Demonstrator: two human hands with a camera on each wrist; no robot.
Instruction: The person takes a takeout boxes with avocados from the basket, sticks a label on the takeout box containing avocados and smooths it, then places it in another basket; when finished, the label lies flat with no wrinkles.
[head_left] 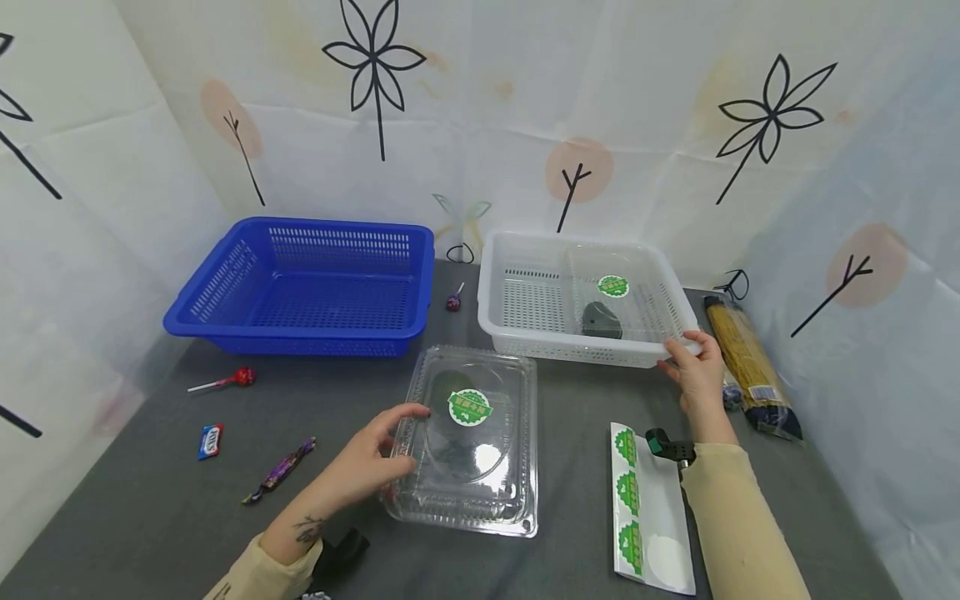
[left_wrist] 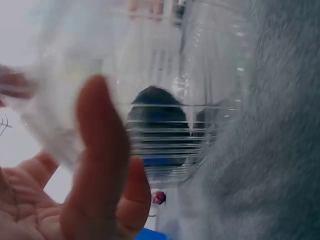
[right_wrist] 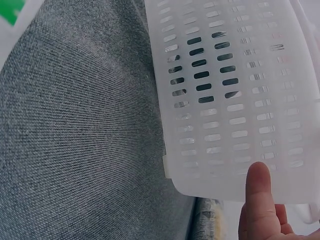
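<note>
A clear plastic clamshell box [head_left: 480, 467] with a round green sticker [head_left: 470, 407] lies at the middle front. My left hand [head_left: 371, 454] grips its left edge, fingers bent at the side; in the left wrist view, a dark lump [left_wrist: 159, 122] shows through the ribbed wall. At the front right corner of the white plastic basket [head_left: 525, 342], my right hand [head_left: 696, 371] pinches the rim, one fingertip against the slotted outer wall in the right wrist view. Inside that basket is another clear stickered box [head_left: 630, 312] with a dark grey-green object [head_left: 602, 321].
A blue basket [head_left: 300, 343] stands at back left. Lollipops, red [head_left: 243, 377] and purple [head_left: 453, 302], and wrapped sweets [head_left: 211, 442] [head_left: 279, 473] lie on the grey table. A green sticker sheet [head_left: 652, 508] is beside my right forearm; a spaghetti pack [head_left: 750, 358] lies far right.
</note>
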